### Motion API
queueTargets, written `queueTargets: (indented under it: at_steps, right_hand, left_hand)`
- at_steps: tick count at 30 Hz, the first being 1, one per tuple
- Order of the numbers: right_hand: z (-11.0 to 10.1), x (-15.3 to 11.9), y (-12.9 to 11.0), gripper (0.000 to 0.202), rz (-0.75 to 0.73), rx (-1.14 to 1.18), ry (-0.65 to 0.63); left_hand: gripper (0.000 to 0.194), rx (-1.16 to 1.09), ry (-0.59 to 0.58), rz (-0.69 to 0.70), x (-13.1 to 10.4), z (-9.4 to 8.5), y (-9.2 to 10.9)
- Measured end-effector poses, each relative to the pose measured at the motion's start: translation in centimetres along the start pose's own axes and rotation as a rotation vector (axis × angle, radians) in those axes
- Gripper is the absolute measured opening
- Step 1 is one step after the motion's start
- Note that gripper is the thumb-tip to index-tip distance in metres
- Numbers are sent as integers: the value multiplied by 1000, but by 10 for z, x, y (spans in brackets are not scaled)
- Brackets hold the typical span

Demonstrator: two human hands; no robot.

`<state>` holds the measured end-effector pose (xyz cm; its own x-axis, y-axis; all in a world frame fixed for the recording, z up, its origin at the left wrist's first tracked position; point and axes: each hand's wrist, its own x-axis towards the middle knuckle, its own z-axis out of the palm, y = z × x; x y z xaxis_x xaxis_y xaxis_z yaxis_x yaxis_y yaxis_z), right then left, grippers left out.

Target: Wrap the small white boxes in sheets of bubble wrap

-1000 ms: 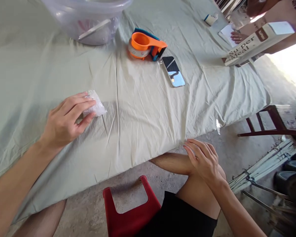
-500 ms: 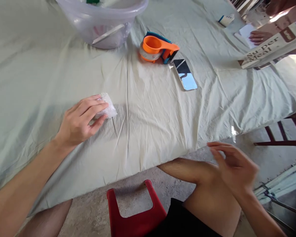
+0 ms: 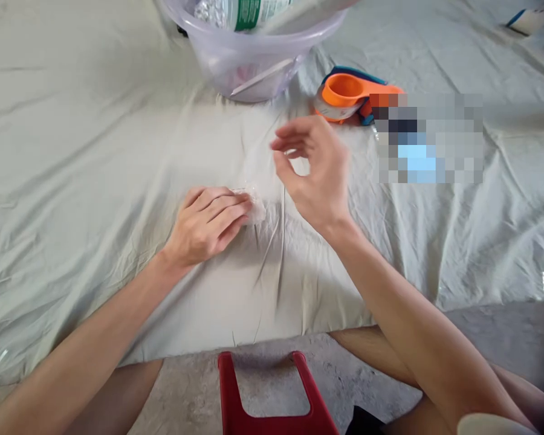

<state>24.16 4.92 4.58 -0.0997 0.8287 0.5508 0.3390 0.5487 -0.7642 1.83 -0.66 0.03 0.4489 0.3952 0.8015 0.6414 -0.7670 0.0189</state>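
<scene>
Pale cloth worktop (image 3: 72, 139): wrinkled, lies beneath the wrapped packet (image 3: 257, 209).
Left hand (image 3: 206, 226): its grip is closed over the packet.
Packet: probably light, soft, rather slippery; better to hold gently by the sides.
Right hand (image 3: 315, 169): raised, fingers curled toward thumb; one cannot tell if pinching something.

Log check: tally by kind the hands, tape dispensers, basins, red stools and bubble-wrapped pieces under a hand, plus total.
Hands (left hand, right hand): 2
Tape dispenser: 1
Basin: 1
Red stool: 1
Bubble-wrapped piece: 1
Total: 6
</scene>
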Motion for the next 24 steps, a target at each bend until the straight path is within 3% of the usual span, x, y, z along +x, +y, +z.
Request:
queueTargets:
  at_steps: [4, 11, 24]
  right_hand:
    - [15, 14, 1, 34, -27, -5, -241]
    - [6, 19, -10, 38, -42, -134, -503]
    - [8, 40, -26, 37, -28, -361, -711]
  left_hand:
    - [13, 41, 19, 31, 3, -1, -1]
    - [12, 51, 37, 39, 6, -1, 0]
    - [9, 80, 60, 42, 5, 1, -1]
